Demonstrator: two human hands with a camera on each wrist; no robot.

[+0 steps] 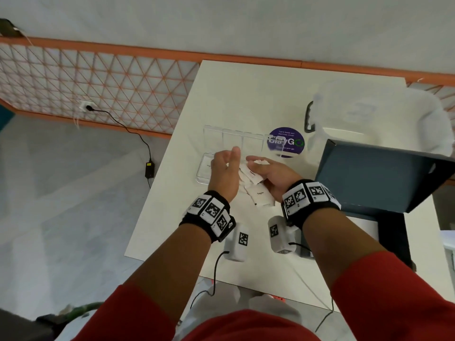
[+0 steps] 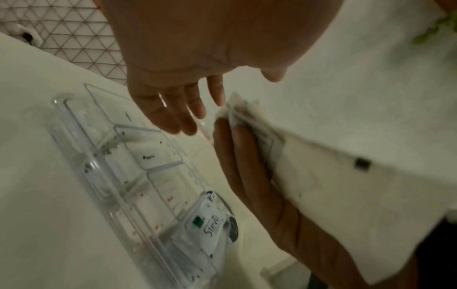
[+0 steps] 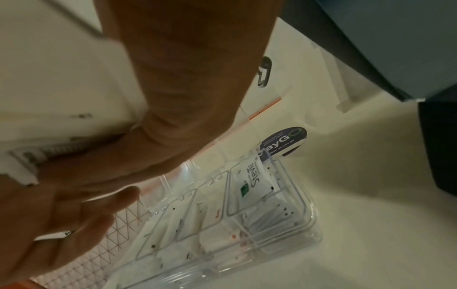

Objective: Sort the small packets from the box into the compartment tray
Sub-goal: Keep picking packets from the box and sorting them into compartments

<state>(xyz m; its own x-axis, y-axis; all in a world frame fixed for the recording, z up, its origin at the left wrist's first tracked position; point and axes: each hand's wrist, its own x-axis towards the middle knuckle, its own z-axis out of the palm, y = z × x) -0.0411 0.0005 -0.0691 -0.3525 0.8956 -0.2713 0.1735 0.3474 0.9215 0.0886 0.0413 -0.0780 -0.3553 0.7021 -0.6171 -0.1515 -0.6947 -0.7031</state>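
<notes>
My right hand (image 1: 267, 172) is turned palm up over the table and grips a fanned stack of white packets (image 1: 261, 196); one reads "Sugar", another "Pepper" (image 1: 251, 174). My left hand (image 1: 225, 163) hovers just left of the stack with straight fingers (image 2: 173, 117) and holds nothing; its index fingertip is close to the stack's edge (image 2: 237, 109). Under and beyond both hands lies the clear compartment tray (image 1: 200, 179) with its lid up. Its compartments hold a Pepper packet (image 2: 150, 156) and a Stevia packet (image 3: 252, 181). The dark blue box (image 1: 384, 173) stands open at the right.
A purple round sticker (image 1: 286, 142) lies on the white table behind the tray. A clear plastic container with a grey handle (image 1: 381, 112) sits at the back right. The table's left edge (image 1: 152, 193) drops to the floor, where a charger cable (image 1: 147, 166) lies.
</notes>
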